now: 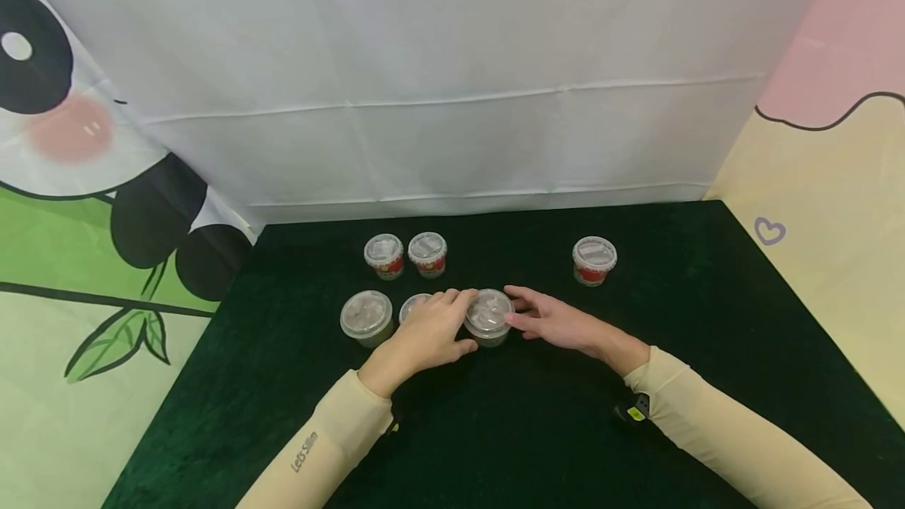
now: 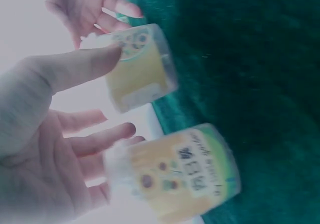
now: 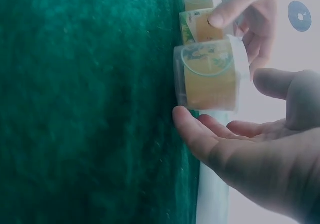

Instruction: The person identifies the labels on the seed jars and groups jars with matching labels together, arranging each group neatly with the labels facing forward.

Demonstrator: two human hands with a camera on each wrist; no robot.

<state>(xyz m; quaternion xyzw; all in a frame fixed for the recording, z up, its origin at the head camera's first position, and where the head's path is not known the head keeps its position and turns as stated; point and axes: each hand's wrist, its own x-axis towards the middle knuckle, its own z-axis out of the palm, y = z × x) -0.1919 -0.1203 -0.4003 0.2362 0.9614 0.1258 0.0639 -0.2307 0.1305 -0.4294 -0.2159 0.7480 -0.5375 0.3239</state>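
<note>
While both hands close in on one small lidded cup (image 1: 488, 315) at the middle of the dark green cloth (image 1: 537, 430), the left hand (image 1: 431, 334) touches its left side with thumb low and fingertips at the lid's edge, fingers only loosely bent. The right hand (image 1: 555, 320) lies flat-fingered against the cup's right side, thumb spread apart. From the right wrist, the cup (image 3: 210, 74) stands upright between that thumb and the fingers (image 3: 192, 129). Just left of it, partly under the left hand, sits a second cup (image 1: 412, 306), and a third (image 1: 366, 316) stands beside that. Behind them are two red-labelled cups (image 1: 406, 254) side by side; another red-labelled cup (image 1: 594, 259) stands well apart to the right.
</note>
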